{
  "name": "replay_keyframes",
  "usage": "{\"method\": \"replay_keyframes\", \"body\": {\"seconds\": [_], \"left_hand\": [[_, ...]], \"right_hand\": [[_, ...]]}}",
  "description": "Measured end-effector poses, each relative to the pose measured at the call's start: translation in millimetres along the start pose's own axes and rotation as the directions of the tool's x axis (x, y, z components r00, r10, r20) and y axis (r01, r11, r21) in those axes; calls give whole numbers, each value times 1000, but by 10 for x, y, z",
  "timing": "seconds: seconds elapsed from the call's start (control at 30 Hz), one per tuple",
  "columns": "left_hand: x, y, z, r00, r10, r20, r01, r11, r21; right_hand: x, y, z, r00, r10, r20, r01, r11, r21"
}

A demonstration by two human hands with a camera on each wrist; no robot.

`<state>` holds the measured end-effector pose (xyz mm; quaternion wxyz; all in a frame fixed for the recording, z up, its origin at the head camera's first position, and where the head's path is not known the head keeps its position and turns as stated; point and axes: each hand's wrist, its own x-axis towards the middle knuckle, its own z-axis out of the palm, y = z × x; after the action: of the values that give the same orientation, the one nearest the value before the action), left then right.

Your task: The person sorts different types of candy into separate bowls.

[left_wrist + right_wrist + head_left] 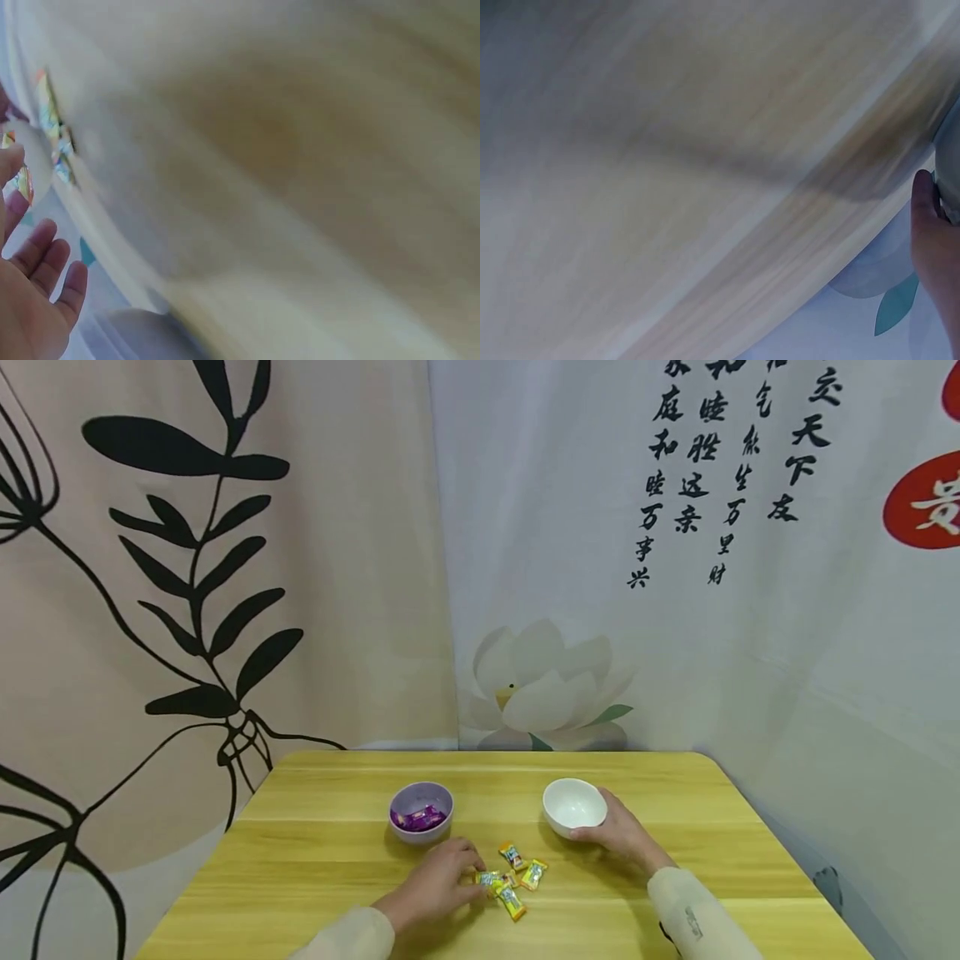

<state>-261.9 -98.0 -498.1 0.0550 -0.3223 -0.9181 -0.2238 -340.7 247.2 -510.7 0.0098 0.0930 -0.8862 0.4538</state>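
My left hand (442, 885) pinches a yellow wrapped candy (24, 181) between thumb and index finger, its other fingers loosely spread. Beside it, several more yellow wrapped candies (533, 874) lie loose on the table. My right hand (624, 833) grips the white bowl (573, 806) by its right side, thumb at the near side. No contents show in that bowl. Only part of the right hand (937, 247) and a dim edge of the bowl (949, 161) appear in the right wrist view.
A lilac bowl (422, 839) with purple-wrapped candies (420, 819) stands to the left, beyond my left hand. Everything is on a wood-grain table (300, 827). Behind its far edge hangs a printed cloth (375, 568) with plants, a lotus and writing.
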Motion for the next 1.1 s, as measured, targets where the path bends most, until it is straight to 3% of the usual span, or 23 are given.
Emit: {"method": "replay_keyframes", "body": {"seconds": [0.3,0.57,0.83,1.1], "left_hand": [[408,12,62,998,-38,-57,39,999,14],[687,30,88,990,-109,-91,112,993,28],[1001,171,78,986,-124,-108,126,992,9],[1313,303,167,981,-130,-142,134,991,16]], "right_hand": [[-13,-11,-17,1000,-1,7,1,1000,-15],[-19,-36,0,1000,6,-1,-6,1000,-21],[-7,-5,35,999,38,-14,-38,999,-3],[-12,-7,25,999,32,-18,-32,999,5]]}}
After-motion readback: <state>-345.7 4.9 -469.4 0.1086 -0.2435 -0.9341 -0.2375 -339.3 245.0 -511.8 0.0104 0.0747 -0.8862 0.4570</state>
